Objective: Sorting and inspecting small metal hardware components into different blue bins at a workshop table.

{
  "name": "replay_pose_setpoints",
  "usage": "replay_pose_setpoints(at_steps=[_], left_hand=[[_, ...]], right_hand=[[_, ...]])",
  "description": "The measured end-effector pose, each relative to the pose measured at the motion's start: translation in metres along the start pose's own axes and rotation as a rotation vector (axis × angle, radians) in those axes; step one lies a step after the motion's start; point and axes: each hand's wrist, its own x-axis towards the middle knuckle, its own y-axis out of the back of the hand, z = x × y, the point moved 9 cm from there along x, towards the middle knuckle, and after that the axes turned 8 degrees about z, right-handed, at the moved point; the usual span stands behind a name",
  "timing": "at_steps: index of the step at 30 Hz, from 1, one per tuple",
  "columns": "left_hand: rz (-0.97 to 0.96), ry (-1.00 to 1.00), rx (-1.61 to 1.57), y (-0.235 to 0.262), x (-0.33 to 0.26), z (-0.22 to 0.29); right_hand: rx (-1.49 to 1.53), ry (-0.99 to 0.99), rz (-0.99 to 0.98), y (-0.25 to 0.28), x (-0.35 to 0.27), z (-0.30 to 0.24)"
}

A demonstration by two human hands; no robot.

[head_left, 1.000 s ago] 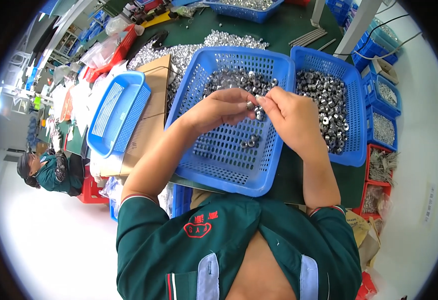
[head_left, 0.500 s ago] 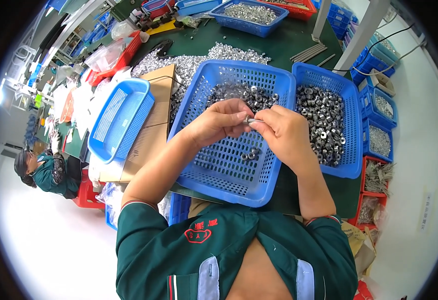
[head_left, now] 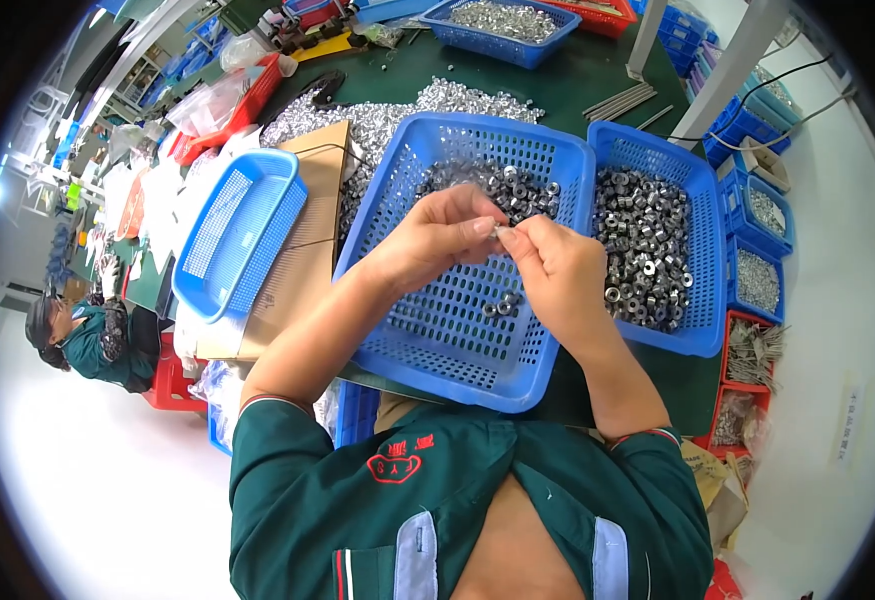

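Above the large blue perforated basket (head_left: 438,375), my two hands meet at the fingertips. My left hand (head_left: 450,232) is closed, thumb and fingers pinching one end of a small silvery metal piece (head_left: 499,231). Pinched on that piece from the other side is my right hand (head_left: 556,262). Fingers cover most of the piece, so its exact kind cannot be told. Beneath and beyond the hands lies a heap of dark, ring-like metal parts (head_left: 526,197) with centre holes. A few similar parts (head_left: 503,306) lie apart from the heap, nearer me.
Close on the right, a second blue basket (head_left: 706,340) is full of metal rings. An empty-looking blue basket (head_left: 190,293) rests on cardboard (head_left: 303,270) at left. Shiny small parts (head_left: 398,125) and thin rods (head_left: 620,102) lie beyond. A co-worker (head_left: 108,335) sits far left.
My fingertips have drawn closer together around the metal piece, and less of it shows. My right hand has shifted slightly. The baskets stay where they were.
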Motion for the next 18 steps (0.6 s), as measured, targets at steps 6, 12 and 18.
replay_pose_setpoints(at_steps=[6, 12, 18], left_hand=[[0.035, -0.083, 0.311, 0.005, -0.003, 0.016], [0.013, 0.276, 0.017, 0.005, 0.004, -0.016], [-0.264, 0.149, 1.272, 0.012, 0.004, -0.072]], right_hand=[[0.101, -0.202, -0.152, -0.014, 0.002, 0.023], [-0.017, -0.171, -0.150, 0.006, 0.013, 0.019], [-0.033, -0.082, -0.154, 0.012, 0.009, 0.005]])
